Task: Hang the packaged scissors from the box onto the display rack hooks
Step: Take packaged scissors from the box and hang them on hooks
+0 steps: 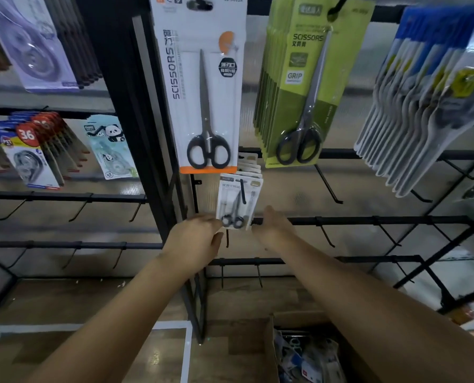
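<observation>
Head view: "SCISSORS" on white pack [200,87], green pack [305,87]

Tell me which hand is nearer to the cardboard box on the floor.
Right. The right hand reaches to the rack above the cardboard box; the left hand is farther to the box's left, touching the small scissors pack.

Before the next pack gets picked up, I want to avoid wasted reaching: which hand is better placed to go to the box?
Probably the right hand. The box sits low on the right, under the right forearm, while the left hand touches the hanging scissors pack further left.
</observation>
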Demonstrator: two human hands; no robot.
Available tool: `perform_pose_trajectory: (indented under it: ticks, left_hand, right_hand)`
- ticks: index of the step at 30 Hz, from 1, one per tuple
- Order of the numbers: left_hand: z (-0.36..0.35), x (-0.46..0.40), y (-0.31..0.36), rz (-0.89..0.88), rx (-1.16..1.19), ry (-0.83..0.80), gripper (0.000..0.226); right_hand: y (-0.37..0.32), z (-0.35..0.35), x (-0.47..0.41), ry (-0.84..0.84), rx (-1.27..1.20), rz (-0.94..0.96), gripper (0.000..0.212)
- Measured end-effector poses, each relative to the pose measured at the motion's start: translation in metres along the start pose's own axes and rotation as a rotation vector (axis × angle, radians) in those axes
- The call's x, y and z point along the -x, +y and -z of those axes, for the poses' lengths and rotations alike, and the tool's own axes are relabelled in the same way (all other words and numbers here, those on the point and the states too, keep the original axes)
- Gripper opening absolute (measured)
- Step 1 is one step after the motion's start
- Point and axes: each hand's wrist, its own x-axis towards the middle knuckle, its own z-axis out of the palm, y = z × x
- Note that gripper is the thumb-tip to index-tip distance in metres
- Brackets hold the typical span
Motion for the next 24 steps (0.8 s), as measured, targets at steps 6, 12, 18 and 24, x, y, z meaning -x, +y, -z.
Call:
perform_pose_trajectory:
  ticks: [6, 12, 18, 24]
  left_hand:
    - [-0.013, 0.000, 0.026, 0.001, -0.018, -0.047, 0.022]
    - [-0.047, 0.001, 0.084, 0.012, -0.051, -0.128, 0.024]
    - [-0.106, 0.025, 0.146, 0.080, 0.020, -0.237, 0.016]
    - [-0.190, 0.057, 0.202, 0.127, 0.014, -0.392, 0.034]
  right_hand:
    - [0.031, 0.015, 0.025, -0.031, 0.010, 0.128, 0.032]
    - [0.101, 0.018, 0.038, -0.073, -0.031, 0.121, 0.025]
    - [0.230, 0.010, 0.058, -0.179, -0.064, -0.055, 0.016]
    - [0.373, 0.013, 0.089, -0.168, -0.250, -0.239, 0.024]
